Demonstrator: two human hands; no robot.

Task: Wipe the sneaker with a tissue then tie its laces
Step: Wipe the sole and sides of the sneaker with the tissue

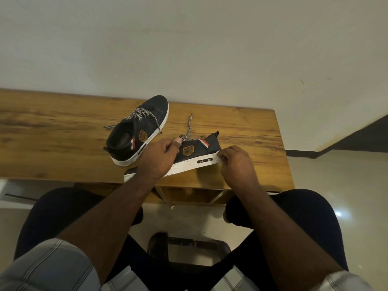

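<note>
1. Two sneakers are on the wooden table [63, 131], but only the near sneaker [195, 153] is being handled; it lies tipped on its side at the table's front edge, its white sole [189, 165] facing the person and its toe end hidden behind the left hand [159, 156].
2. That left hand grips the upper near the lace area, thumb curled over the top. If this hold loosens, I judge the shoe could roll flat or slide off the front edge, since part of the sole seems to overhang it.
3. At the heel end, the right hand [235, 162] has its fingers curled against the sole. I cannot tell whether it pinches a tissue; a pale edge by the fingertips could be tissue or just sole. Without one, rubbing would only smear the dark scuff marks on the sole.
4. A loose patterned lace [189, 127] trails away from the shoe over the tabletop. Wiping strokes could drag it under the shoe, or it could snag later when tying starts.
5. Near the held shoe, the second sneaker [138, 131] stands upright with its laces untied too. A wide stroke or a turn of the held shoe could bump it or tangle the two sets of laces.
</note>
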